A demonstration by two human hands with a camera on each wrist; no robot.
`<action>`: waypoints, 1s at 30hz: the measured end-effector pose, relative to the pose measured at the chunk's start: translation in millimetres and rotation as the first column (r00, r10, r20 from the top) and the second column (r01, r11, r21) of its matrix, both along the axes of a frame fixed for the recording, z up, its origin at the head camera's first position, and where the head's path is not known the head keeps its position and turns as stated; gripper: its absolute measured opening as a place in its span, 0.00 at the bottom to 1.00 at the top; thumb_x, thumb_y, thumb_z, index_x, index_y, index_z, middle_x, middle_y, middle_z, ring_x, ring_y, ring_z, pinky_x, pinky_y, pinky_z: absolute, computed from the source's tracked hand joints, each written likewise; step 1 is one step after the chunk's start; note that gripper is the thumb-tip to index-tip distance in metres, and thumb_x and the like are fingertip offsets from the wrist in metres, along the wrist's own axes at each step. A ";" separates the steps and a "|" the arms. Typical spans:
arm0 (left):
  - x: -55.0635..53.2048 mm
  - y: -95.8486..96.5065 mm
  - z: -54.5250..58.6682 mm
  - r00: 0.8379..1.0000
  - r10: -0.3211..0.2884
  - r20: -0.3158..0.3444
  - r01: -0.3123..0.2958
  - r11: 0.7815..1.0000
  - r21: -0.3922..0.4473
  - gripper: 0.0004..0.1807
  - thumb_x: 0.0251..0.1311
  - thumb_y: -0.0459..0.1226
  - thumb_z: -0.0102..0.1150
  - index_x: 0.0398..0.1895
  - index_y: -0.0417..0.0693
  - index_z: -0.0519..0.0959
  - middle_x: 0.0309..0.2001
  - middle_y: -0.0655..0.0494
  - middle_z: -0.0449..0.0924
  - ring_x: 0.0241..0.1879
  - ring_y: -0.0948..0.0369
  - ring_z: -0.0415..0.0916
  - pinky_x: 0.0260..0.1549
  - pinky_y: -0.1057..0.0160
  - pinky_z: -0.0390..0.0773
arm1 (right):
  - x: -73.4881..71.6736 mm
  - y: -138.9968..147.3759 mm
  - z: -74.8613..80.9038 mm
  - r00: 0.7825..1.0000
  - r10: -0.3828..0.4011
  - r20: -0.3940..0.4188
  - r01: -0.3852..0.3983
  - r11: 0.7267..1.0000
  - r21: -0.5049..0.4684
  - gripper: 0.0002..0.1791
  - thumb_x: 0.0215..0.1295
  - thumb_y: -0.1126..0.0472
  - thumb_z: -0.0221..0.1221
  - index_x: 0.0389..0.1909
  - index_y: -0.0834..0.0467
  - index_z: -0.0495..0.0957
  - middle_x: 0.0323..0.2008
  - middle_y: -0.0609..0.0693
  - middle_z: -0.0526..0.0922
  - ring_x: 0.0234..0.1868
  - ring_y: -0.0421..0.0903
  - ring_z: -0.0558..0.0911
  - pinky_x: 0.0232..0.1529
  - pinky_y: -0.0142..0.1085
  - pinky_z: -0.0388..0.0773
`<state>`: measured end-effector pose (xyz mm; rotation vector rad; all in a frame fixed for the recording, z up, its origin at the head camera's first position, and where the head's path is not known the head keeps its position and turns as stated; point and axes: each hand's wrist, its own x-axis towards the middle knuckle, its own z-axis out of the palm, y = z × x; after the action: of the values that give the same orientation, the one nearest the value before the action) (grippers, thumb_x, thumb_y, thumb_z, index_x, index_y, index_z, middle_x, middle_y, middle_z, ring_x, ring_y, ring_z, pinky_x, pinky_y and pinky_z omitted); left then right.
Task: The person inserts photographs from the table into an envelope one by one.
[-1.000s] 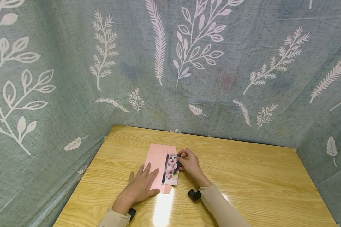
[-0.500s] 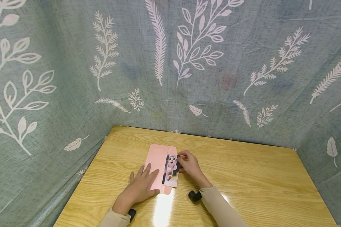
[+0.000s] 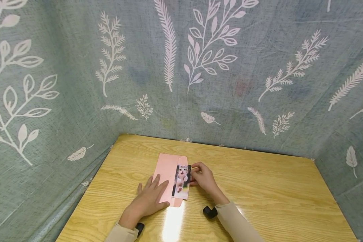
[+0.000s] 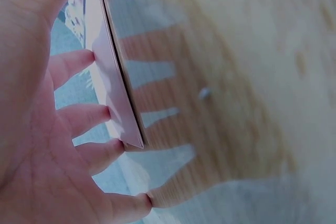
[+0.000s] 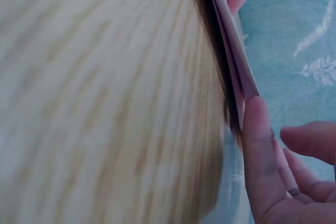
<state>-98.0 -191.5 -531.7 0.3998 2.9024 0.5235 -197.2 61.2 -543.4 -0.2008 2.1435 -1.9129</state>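
A pink envelope (image 3: 166,164) lies on the wooden table with its flap side to the right. On the flap rests a kitten picture card (image 3: 181,183), its left edge along the envelope's opening; I cannot tell whether any of it is inside. My left hand (image 3: 149,198) is spread flat on the envelope, fingers straight. Beside the card's right edge is my right hand (image 3: 204,176), fingers loosely bent. In the right wrist view, one fingertip (image 5: 255,111) meets the edge of the layered paper, while another digit stands apart from it.
The wooden table (image 3: 260,188) extends far to the right. Grey-green leaf-patterned cloth (image 3: 175,111) hangs behind it and at both sides. A black wrist camera (image 3: 210,212) sits by the right sleeve, another (image 3: 140,229) by the left.
The card has slid slightly toward me. My right fingers have loosened from its upper right corner, and that hand has shifted a little right and nearer. The left hand stays still.
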 end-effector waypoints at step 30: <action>0.0 -0.3 1.1 1.000 -0.010 -0.001 0.010 1.000 -0.001 0.45 0.60 0.62 0.63 0.77 0.58 0.62 0.78 0.41 0.48 0.75 0.37 0.42 0.59 0.21 0.46 | 1.0 -15.0 -3.8 0.999 0.014 0.037 -0.012 0.999 -0.053 0.17 0.66 0.77 0.55 0.55 0.71 0.71 0.38 0.62 0.79 0.26 0.50 0.83 0.29 0.47 0.85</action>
<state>-98.1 -191.8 -530.5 0.4136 2.9000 0.5201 -196.2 46.1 -547.2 -0.1874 2.0641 -1.9518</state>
